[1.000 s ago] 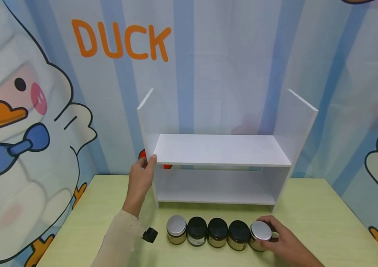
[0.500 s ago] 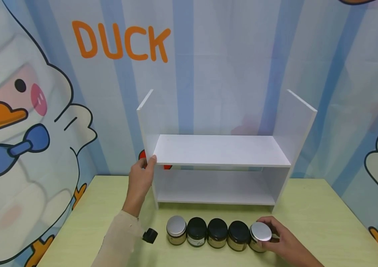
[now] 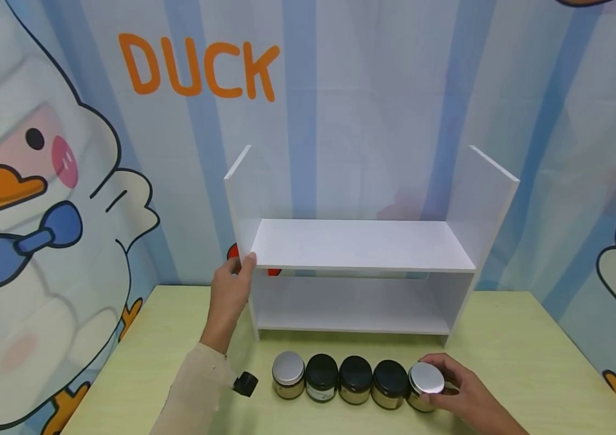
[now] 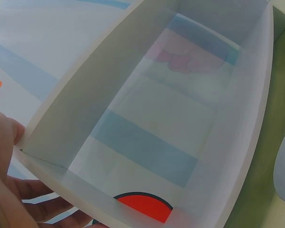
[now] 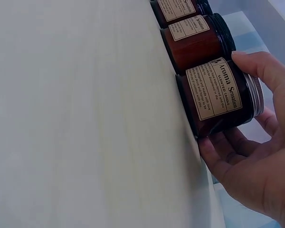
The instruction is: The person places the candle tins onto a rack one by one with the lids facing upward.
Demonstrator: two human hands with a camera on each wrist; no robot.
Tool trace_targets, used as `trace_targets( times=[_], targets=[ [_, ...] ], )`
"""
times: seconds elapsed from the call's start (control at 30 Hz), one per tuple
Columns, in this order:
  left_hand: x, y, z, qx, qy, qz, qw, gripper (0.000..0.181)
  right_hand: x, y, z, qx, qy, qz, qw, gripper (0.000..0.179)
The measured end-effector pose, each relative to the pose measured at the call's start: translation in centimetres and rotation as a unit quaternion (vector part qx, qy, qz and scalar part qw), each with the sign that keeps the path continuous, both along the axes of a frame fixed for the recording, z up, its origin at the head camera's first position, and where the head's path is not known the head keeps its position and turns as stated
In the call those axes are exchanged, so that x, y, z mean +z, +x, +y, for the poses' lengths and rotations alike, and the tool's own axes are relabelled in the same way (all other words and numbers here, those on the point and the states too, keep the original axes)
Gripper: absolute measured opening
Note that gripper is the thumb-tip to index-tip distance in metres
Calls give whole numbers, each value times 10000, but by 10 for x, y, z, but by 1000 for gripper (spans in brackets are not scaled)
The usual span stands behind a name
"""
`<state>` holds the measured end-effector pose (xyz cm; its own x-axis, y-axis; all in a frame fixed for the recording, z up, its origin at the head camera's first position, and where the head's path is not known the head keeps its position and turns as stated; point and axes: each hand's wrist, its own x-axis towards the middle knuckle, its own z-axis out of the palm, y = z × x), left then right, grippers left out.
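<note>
My left hand (image 3: 230, 287) grips the left side panel of a white two-tier shelf (image 3: 362, 243), thumb on the front edge by the upper board. In the left wrist view its fingers (image 4: 54, 209) lie along the panel's outer face. My right hand (image 3: 462, 386) holds a silver-lidded scented candle jar (image 5: 213, 92) at the right end of a row, thumb on one side and fingers round the other. The jar stands on the table against its neighbour. Its brown glass and cream label show in the right wrist view.
Left of the held jar stand several black-lidded candle jars (image 3: 355, 374) and another silver-lidded jar (image 3: 288, 370), lined up before the shelf. They stand on a pale yellow-green table (image 3: 525, 356). A blue striped curtain (image 3: 373, 109) with duck drawings hangs behind.
</note>
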<state>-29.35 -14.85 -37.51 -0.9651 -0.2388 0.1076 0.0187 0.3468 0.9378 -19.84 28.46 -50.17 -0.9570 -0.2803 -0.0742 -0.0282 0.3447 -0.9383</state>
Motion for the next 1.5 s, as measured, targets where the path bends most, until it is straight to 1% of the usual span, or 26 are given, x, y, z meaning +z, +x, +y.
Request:
trace_targets(
  times=[0.37,0.67,0.83,0.9,1.1,1.27,1.5],
  targets=[
    [1,-1,0,21,25,-64,10000,66,-2,-1,1,-138,-4,35,9999,61],
    [1,0,1,57,49,-137,9999,65,2,0,0,-351,313,334,9983,57],
    [2,0,1,68,56,-143,9999,64,4,-1,-1,-484,426,400,9971,55],
    [2,1,1,68,56,-146,9999,64,5,-1,-1,-498,398,409,9971,56],
    [2,0,1,58,68,-158,9998,65,13,-1,0,-513,344,452,9971,57],
    [2,1,1,22,92,-151,9998,65,23,3,0,-514,278,551,9968,58],
    [1,0,1,48,53,-99,9999,66,37,6,-2,-546,110,398,9977,59]
  ],
)
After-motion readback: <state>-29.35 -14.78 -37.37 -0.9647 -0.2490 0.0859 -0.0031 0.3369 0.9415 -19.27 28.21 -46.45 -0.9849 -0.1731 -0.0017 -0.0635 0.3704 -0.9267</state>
